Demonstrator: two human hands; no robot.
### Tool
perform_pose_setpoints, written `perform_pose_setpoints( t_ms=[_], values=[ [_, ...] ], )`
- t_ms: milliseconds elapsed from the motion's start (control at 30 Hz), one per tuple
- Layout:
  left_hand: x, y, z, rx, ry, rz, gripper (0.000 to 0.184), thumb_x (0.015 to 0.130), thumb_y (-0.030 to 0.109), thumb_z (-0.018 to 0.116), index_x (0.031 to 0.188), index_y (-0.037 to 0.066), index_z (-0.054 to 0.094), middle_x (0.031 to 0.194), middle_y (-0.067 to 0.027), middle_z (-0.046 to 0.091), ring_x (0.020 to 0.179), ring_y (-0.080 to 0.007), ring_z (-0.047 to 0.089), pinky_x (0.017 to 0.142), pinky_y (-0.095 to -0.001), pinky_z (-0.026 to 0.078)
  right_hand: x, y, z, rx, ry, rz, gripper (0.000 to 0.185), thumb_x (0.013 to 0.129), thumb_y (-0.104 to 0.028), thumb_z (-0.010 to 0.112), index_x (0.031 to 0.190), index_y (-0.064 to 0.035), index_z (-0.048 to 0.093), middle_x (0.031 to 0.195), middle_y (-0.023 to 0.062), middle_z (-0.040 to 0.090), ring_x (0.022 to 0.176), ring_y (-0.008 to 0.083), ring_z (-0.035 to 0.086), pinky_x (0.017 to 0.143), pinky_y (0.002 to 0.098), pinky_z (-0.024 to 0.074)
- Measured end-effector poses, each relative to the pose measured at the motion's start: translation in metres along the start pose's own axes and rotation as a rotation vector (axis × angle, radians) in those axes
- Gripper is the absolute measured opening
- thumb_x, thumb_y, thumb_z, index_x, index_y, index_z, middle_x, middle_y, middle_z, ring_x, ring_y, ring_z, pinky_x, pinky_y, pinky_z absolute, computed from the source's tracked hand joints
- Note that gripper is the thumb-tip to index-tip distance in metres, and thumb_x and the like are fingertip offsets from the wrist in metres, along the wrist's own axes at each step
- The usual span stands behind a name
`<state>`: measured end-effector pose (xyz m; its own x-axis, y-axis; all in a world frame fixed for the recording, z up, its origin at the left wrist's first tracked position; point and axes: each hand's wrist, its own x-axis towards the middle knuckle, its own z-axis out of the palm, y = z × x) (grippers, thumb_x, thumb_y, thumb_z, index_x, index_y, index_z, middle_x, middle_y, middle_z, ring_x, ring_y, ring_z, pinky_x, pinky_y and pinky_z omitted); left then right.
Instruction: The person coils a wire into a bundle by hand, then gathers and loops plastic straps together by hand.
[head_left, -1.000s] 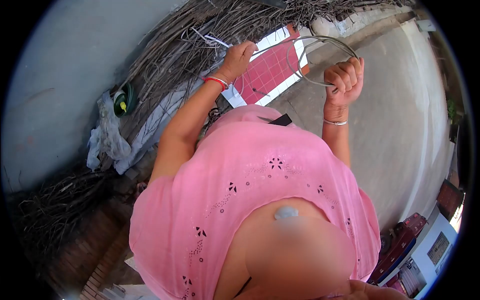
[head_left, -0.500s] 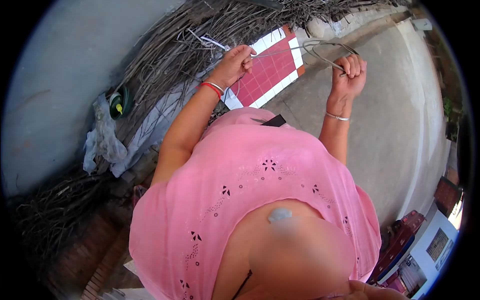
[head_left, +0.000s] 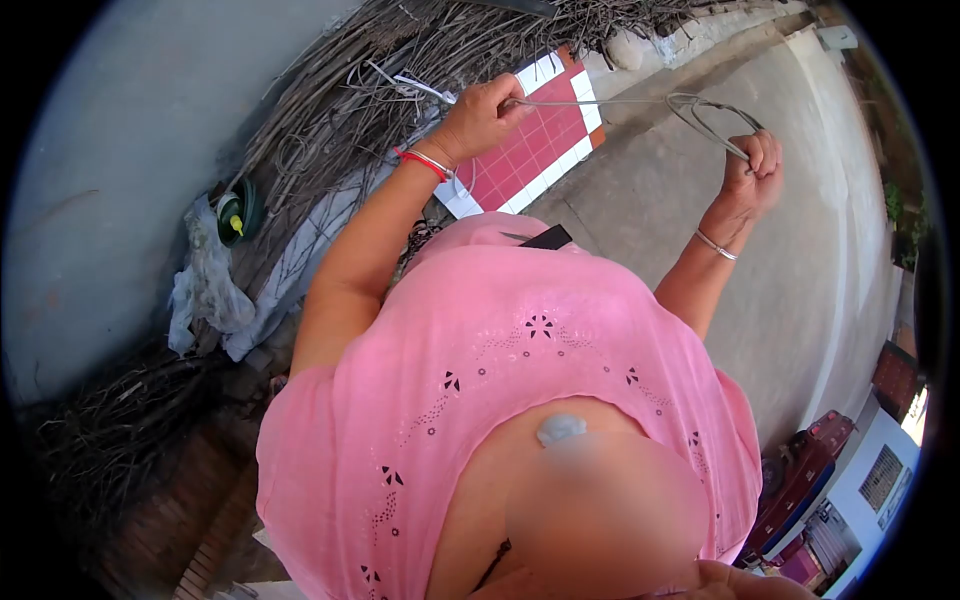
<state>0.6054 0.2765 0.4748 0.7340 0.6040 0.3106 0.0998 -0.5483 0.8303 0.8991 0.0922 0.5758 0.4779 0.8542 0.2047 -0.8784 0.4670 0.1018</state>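
Stretching above grey floor (head_left: 780, 270) and red tiles (head_left: 532, 150) beside sticks (head_left: 330, 110), a wire (head_left: 640, 101).

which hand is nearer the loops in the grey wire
Right: the right hand grips the loops at one end, while the left hand is apart from them, holding the straight stretch of grey wire.

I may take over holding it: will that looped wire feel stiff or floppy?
Probably springy: the wire holds open loops beside the right hand. It's likely light, being thin. It seems bendable, running nearly straight to the left hand.
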Motion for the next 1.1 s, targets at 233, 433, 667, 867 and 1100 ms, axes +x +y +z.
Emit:
perform_pose_setpoints(
  t_ms=[233, 433, 667, 867, 1100],
  values=[
    [-0.002, 0.000, 0.011, 0.303, 0.085, 0.422, 0.008, 0.086, 0.013, 0.062, 0.090, 0.006, 0.060, 0.068, -0.0104, 0.061, 0.059, -0.0249, 0.061, 0.053, -0.0340, 0.048, 0.002, -0.010, -0.009, -0.190, 0.026, 0.043, 0.030, 0.097, -0.017, 0.033, 0.068, -0.0114, 0.040, 0.053, -0.0046, 0.029, 0.043, 0.0074, 0.024, 0.047, 0.0254, 0.0246],
    [0.011, 0.044, 0.000, 0.549, -0.222, 0.493, 0.005, 0.082, 0.012, 0.059, 0.081, 0.008, 0.056, 0.062, -0.0089, 0.058, 0.057, -0.0260, 0.061, 0.050, -0.0370, 0.048, 0.005, 0.048, -0.001, -0.984, 0.257, 0.107, 0.035, 0.103, -0.027, 0.028, 0.072, -0.0127, 0.036, 0.057, -0.0057, 0.024, 0.047, 0.0069, 0.018, 0.047, 0.0241, 0.0216],
    [0.025, 0.096, -0.010, 0.576, -0.236, 0.638, 0.009, 0.076, 0.010, 0.060, 0.079, 0.009, 0.052, 0.057, -0.0079, 0.053, 0.053, -0.0252, 0.059, 0.044, -0.0368, 0.045, -0.007, 0.097, -0.045, -2.057, -0.274, 0.439, 0.040, 0.103, -0.031, 0.033, 0.074, -0.0073, 0.048, 0.058, -0.0030, 0.040, 0.052, 0.0077, 0.034, 0.049, 0.0214, 0.0278],
    [0.046, 0.079, -0.016, 0.379, -0.224, 0.596, 0.011, 0.082, 0.020, 0.061, 0.081, 0.010, 0.057, 0.063, -0.0073, 0.061, 0.060, -0.0245, 0.064, 0.050, -0.0360, 0.049, -0.016, 0.106, -0.048, -1.503, 0.006, 0.900, 0.043, 0.102, -0.034, 0.034, 0.073, -0.0070, 0.049, 0.053, -0.0038, 0.038, 0.048, 0.0070, 0.033, 0.045, 0.0220, 0.0275],
    [0.063, 0.040, -0.018, 0.208, 0.104, 0.430, 0.026, 0.091, 0.029, 0.060, 0.077, 0.006, 0.061, 0.064, -0.0097, 0.057, 0.058, -0.0292, 0.056, 0.055, -0.0360, 0.043, -0.019, 0.087, -0.070, -0.440, -0.017, 1.003, 0.044, 0.102, -0.040, 0.030, 0.068, -0.0132, 0.038, 0.049, -0.0085, 0.032, 0.036, 0.0016, 0.025, 0.038, 0.0197, 0.0220]
  ],
)
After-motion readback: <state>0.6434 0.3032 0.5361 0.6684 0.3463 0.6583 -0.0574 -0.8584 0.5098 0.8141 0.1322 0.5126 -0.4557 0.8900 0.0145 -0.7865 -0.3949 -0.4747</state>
